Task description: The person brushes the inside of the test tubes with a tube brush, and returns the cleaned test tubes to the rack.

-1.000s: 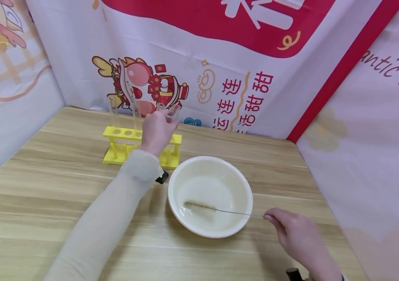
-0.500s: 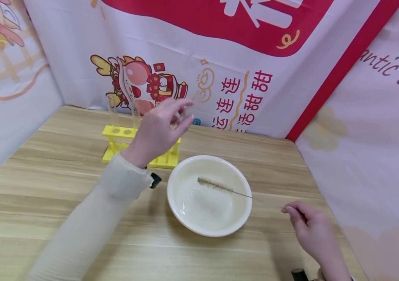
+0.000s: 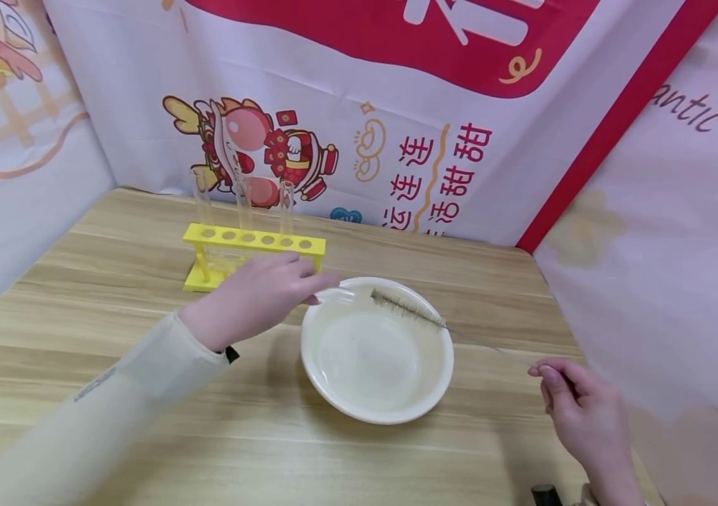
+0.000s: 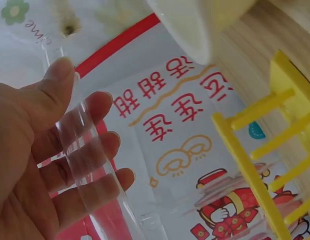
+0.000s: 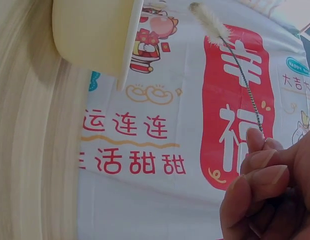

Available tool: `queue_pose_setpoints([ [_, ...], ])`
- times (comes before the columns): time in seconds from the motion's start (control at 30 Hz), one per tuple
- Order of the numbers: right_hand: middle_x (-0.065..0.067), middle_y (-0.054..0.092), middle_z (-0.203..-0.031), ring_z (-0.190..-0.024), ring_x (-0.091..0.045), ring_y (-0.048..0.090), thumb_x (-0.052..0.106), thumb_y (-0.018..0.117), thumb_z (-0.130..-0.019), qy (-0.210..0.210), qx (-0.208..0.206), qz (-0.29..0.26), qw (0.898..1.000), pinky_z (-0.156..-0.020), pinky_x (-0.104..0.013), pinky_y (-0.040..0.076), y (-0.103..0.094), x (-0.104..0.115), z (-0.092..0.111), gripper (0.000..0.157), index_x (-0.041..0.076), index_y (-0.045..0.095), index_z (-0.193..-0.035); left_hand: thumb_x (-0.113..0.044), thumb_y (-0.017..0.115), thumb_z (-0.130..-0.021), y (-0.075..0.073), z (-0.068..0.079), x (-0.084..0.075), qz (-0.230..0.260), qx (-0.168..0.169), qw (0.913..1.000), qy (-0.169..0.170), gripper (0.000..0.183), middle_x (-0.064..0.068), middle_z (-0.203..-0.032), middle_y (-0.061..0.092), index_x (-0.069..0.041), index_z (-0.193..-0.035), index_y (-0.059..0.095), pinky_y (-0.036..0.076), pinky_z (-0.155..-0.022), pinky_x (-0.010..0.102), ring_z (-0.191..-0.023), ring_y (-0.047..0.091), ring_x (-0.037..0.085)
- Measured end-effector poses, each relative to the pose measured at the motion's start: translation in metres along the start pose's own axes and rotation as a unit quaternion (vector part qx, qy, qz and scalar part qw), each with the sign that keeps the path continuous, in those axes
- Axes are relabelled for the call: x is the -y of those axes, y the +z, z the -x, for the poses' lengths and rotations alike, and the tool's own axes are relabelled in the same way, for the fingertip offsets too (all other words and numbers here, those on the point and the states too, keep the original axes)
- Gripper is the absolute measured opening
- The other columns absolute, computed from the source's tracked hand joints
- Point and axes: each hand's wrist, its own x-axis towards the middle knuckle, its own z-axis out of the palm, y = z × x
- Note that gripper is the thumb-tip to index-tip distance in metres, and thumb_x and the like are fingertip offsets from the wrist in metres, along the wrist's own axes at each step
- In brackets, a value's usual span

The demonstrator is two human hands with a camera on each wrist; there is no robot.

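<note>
A clear glass test tube (image 4: 90, 160) lies across my left hand (image 3: 258, 301), held between the thumb and the fingers. In the head view its mouth end (image 3: 341, 292) points right, over the left rim of the white bowl (image 3: 379, 414). My right hand (image 3: 589, 411) pinches the thin wire handle of a test tube brush (image 3: 408, 310) at the right. The brush's bristled end hangs over the bowl's far rim, its tip facing the tube's mouth with a gap between. In the right wrist view the bristles (image 5: 211, 22) look pale and fluffy.
Behind my left hand stands a yellow test tube rack (image 3: 254, 237), partly hidden by it. Three clear test tubes (image 3: 286, 204) stand upright in it. The wooden table (image 3: 359, 464) ends at a printed cloth backdrop (image 3: 321, 77) behind and at the sides.
My left hand has taken a test tube out of the rack's right side and brought it down toward the bowl. My right hand has lifted the brush from inside the bowl and drawn it right.
</note>
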Motion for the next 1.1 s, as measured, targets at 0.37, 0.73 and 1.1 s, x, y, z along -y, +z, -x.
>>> queue_pose_setpoints([
  [0.37,0.005,0.052,-0.060,-0.049,0.000,0.046,-0.022,0.062,-0.084,-0.070,0.023,-0.005,0.997,-0.043,-0.016,0.038,0.004,0.000,0.001,0.026,0.003,0.070,-0.085,-0.020,0.088,-0.073,0.004,0.013,0.002,-0.007,0.013,0.9998,0.012,0.051,0.006,-0.090,0.069,-0.017,-0.120,0.070,0.057,-0.061,0.032,-0.079,0.064,0.022],
  [0.73,0.004,0.054,-0.060,-0.051,0.003,0.046,-0.023,0.062,-0.083,-0.082,0.017,-0.003,0.996,-0.045,-0.015,0.040,0.007,0.004,0.003,0.024,0.000,0.069,-0.083,-0.017,0.089,-0.073,0.002,0.014,-0.003,0.003,0.015,0.9994,0.032,0.052,0.005,-0.092,0.070,-0.014,-0.121,0.069,0.056,-0.061,0.029,-0.081,0.065,0.021],
  [1.1,0.005,0.056,-0.062,-0.053,0.002,0.047,0.011,0.063,-0.098,-0.195,-0.053,0.004,0.979,-0.057,-0.008,0.041,0.018,-0.004,0.003,0.022,-0.003,0.072,-0.083,-0.016,0.087,-0.076,0.003,0.016,-0.004,0.010,0.020,0.9990,0.039,0.047,0.002,-0.089,0.069,-0.017,-0.119,0.069,0.053,-0.059,0.027,-0.079,0.064,0.019],
])
